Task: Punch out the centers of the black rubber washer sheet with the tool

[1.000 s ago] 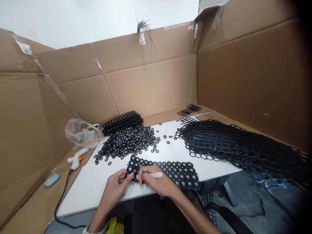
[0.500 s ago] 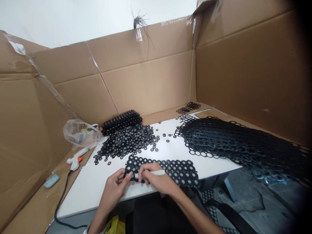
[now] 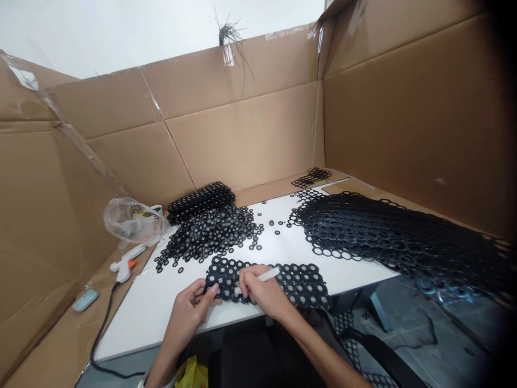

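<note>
At the white board's (image 3: 161,307) near edge, the left hand (image 3: 189,310) pinches the end of a black perforated ring sheet (image 3: 299,283) (long axis running rightward); the right hand (image 3: 262,293), just beside it, grips a slim white stick (image 3: 264,276).

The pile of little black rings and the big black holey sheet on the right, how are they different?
The pile of loose rings is many separate small pieces heaped at the table's left back; the big sheet is rings joined into one wide web. The pile stays on the white top, while the sheet droops over the right edge. Both are black and made of round holes.
</note>
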Available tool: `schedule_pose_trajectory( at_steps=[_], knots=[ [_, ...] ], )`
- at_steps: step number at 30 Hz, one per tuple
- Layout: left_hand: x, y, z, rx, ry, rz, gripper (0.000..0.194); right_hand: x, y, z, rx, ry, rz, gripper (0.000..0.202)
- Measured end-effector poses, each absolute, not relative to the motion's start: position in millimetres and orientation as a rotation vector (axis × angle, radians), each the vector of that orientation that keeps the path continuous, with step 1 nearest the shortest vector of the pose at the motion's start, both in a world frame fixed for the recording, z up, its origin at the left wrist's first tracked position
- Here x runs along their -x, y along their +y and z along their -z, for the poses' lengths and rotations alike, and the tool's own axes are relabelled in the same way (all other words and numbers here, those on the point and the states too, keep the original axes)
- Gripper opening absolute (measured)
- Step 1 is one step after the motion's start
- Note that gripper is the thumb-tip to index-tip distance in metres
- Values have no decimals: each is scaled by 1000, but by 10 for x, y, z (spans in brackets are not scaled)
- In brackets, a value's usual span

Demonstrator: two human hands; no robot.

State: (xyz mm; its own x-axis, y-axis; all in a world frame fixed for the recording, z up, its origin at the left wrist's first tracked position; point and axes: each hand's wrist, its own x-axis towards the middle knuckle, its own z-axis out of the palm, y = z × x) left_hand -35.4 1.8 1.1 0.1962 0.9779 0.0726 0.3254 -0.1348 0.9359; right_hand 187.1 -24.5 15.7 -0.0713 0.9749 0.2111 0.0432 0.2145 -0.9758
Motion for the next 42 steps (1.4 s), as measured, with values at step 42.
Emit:
schedule_pose_trajectory(
  at_steps=[42],
  knots=[
    [440, -16, -62, -1685, 1230, -909, 45, -1842, -208, -98, 1027, -1520, -1109, 32]
  ],
)
